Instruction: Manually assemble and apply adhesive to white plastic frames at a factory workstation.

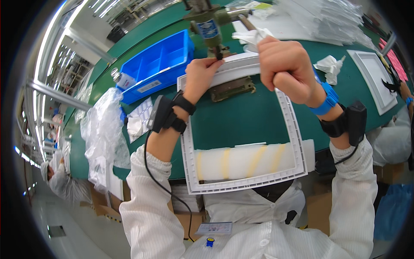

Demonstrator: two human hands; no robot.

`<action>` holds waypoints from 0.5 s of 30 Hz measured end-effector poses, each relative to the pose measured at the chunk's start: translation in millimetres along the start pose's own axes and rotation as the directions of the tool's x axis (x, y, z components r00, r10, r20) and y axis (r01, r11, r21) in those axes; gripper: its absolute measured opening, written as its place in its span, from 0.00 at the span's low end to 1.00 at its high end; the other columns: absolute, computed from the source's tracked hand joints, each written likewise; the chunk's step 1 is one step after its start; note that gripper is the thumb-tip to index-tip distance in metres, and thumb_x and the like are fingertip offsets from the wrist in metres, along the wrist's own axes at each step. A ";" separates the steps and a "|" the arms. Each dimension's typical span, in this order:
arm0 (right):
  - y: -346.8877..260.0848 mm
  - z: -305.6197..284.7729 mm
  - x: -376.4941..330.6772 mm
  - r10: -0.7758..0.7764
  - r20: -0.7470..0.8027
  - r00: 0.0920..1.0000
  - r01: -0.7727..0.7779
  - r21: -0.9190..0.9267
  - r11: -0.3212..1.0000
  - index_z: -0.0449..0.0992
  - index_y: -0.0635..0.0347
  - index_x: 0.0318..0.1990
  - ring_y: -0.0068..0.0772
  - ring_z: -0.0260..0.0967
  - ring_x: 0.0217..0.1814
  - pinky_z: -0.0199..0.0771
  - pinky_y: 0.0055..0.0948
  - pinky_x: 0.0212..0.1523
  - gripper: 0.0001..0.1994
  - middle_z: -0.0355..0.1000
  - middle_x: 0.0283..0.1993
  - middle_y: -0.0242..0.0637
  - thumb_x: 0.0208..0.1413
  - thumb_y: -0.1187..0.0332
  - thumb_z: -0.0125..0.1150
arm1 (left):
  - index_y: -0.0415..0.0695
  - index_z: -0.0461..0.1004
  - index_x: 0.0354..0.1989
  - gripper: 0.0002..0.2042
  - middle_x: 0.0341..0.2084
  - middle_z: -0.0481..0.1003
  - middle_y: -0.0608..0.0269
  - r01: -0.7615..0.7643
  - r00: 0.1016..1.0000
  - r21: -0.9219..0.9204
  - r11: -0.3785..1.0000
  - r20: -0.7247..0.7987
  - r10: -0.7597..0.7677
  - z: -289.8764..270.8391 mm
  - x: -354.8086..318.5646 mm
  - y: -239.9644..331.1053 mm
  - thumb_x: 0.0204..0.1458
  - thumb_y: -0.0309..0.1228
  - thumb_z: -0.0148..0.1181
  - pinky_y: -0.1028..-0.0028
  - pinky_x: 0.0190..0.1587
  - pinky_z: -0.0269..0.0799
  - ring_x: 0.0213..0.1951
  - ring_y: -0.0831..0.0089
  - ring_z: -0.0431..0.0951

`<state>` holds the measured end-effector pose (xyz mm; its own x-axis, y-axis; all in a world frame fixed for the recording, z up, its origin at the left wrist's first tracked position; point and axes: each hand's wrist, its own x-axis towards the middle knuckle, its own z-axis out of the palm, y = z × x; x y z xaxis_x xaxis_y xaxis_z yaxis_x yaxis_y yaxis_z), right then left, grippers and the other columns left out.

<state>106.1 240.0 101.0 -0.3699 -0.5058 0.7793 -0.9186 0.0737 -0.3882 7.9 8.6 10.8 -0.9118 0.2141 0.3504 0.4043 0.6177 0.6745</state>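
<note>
**A:** What sits closest to the lens?

**B:** The white smock [241, 224] at six o'clock, with a small badge [213, 228] clipped to it. Just above lies a foam roll [246, 160] with yellowish stripes, its long axis running nine to three, seen through the opening of the white rectangular frame [294, 125].

**A:** And the hands?

**B:** The left hand [202, 77] is closed narrowly on the frame's far rail, fingertips pinching its edge right under the tip of the small bench press [211, 26] at twelve o'clock. The right hand [284, 64] is a closed fist around the press lever [248, 22]; a white rag [254, 36] is bunched by the lever behind it. The frame's far rail runs nine to three between the two hands, the left one being nearer the press tip. The frame stretches from there back toward six o'clock over the green tabletop [241, 116].

**A:** Containers?

**B:** A blue divided bin [161, 60] at eleven o'clock; its compartments look empty from here. A small bottle [120, 79] stands just beside its left end. Clear plastic bags [101, 125] heap at nine o'clock, a crumpled wipe [330, 65] and a second white frame [373, 75] lie at two o'clock.
</note>
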 end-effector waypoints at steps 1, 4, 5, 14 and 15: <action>0.9 0.7 -1.1 -0.037 -0.007 0.999 0.037 0.029 0.999 0.67 0.61 0.13 0.30 0.53 0.18 0.61 0.29 0.34 0.05 0.62 0.13 0.32 0.34 0.74 0.46 | 0.42 0.83 0.38 0.15 0.26 0.81 0.50 0.015 1.000 0.016 1.000 -0.016 -0.015 1.3 1.3 -2.1 0.51 0.41 0.66 0.69 0.35 0.74 0.29 0.61 0.82; 0.4 0.7 -2.4 -0.012 0.019 1.000 0.013 -0.039 0.999 0.65 0.60 0.13 0.33 0.53 0.18 0.59 0.32 0.33 0.04 0.60 0.13 0.32 0.32 0.71 0.48 | 0.43 0.84 0.37 0.13 0.27 0.81 0.51 -0.011 1.000 0.024 1.000 -0.009 0.012 6.3 1.7 -10.2 0.50 0.40 0.65 0.68 0.35 0.75 0.29 0.60 0.83; -0.1 0.3 -2.0 -0.022 0.021 1.000 0.023 -0.049 0.999 0.64 0.60 0.13 0.33 0.53 0.18 0.58 0.33 0.33 0.05 0.60 0.14 0.32 0.31 0.70 0.48 | 0.44 0.84 0.37 0.13 0.27 0.81 0.51 -0.013 0.999 -0.027 1.000 -0.030 0.012 9.0 0.8 -11.9 0.50 0.40 0.65 0.68 0.35 0.75 0.29 0.60 0.83; 10.1 15.0 -14.9 -0.099 0.110 0.989 0.122 -0.229 0.966 0.60 0.57 0.14 0.34 0.52 0.19 0.58 0.34 0.35 0.05 0.57 0.14 0.33 0.29 0.70 0.49 | 0.48 0.85 0.31 0.11 0.25 0.80 0.54 -0.057 0.987 0.037 0.998 -0.150 0.062 15.0 -2.8 -10.9 0.44 0.41 0.68 0.60 0.38 0.64 0.31 0.55 0.80; 13.4 16.6 -18.0 -0.100 0.107 0.989 0.121 -0.218 0.968 0.60 0.57 0.14 0.34 0.52 0.19 0.58 0.34 0.35 0.05 0.57 0.14 0.33 0.29 0.70 0.49 | 0.48 0.85 0.31 0.11 0.25 0.80 0.53 -0.057 0.987 0.036 0.998 -0.149 0.061 15.3 -2.1 -11.4 0.44 0.41 0.68 0.60 0.38 0.65 0.31 0.54 0.80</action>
<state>102.8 235.8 73.7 -0.2597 -0.5995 0.7571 -0.9646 0.1979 -0.1742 4.1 12.7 -7.6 -0.8643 0.1365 0.4841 0.4525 0.6314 0.6297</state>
